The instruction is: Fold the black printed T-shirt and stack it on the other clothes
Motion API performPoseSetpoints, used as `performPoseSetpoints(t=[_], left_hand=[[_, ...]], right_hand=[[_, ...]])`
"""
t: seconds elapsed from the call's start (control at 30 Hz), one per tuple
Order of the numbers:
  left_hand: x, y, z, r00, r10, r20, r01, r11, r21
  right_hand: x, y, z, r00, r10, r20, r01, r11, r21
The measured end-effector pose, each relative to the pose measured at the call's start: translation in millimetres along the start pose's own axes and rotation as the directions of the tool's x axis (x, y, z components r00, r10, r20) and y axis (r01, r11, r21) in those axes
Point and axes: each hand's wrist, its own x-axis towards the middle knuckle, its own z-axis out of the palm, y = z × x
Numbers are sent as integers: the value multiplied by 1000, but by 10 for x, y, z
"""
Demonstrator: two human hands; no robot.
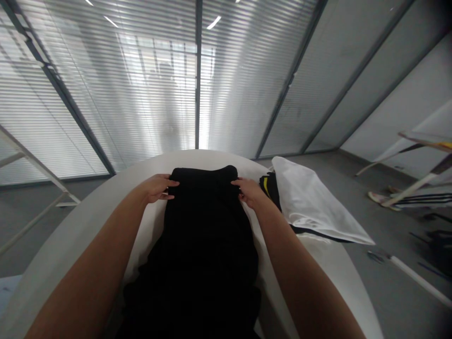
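A black garment (208, 235) lies lengthwise on the white round table (106, 221), its far end folded into a straight edge. Its exact kind I cannot make out. My left hand (157, 187) pinches the left side near that far edge, thumb and fingers closed on the cloth. On the opposite side, my right hand (249, 190) grips the cloth at about the same height. The near part of the garment looks wider and creased and runs out of the bottom of the view.
To the right, a folded white garment (314, 197) with dark trim overhangs the table edge, beside a black piece with a yellow stripe (267, 187). White metal frames (38, 169) stand at the left and right. Blinds-covered glass panels (151, 94) rise behind the table.
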Motion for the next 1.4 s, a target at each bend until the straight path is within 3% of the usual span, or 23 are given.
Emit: performPoseSetpoints(t=[0.13,0.27,0.4,0.53,0.7,0.83,0.97,1.07,1.13,1.2,1.3,1.4], left_hand=[[-54,45,17,997,70,25,-68,995,-69],[-45,43,25,981,192,38,-185,973,-138],[-13,39,28,919,395,-7,-382,883,-273],[17,39,37,852,515,-90,-516,800,-307],[51,21,64,850,504,-154,-527,812,-252],[63,-11,39,858,496,-134,-513,808,-290],[58,-46,-63,863,504,6,-484,832,-269],[22,-48,-162,854,501,141,-482,864,-149],[-13,-33,-225,831,503,236,-502,862,-71],[-36,-12,-274,809,508,295,-527,850,-17],[-14,7,-288,835,507,212,-531,845,69],[67,-12,-213,868,493,56,-496,860,121]], right_hand=[[-20,-32,-33,998,-59,-25,59,998,23],[-46,-83,-51,978,-209,-9,209,968,139],[-59,-143,-91,931,-365,-19,354,890,287],[-77,-176,-128,899,-437,-34,433,874,221],[-62,-148,-158,902,-430,13,419,884,209],[-24,-128,-231,904,-421,81,403,899,171],[-30,-142,-327,879,-439,185,418,897,145],[-76,-188,-381,844,-463,271,480,877,7],[-111,-238,-393,865,-401,302,452,885,-117],[-137,-290,-381,918,-281,281,349,908,-232],[-146,-327,-324,977,-135,166,187,912,-365],[-109,-268,-239,984,-136,113,175,834,-523]])
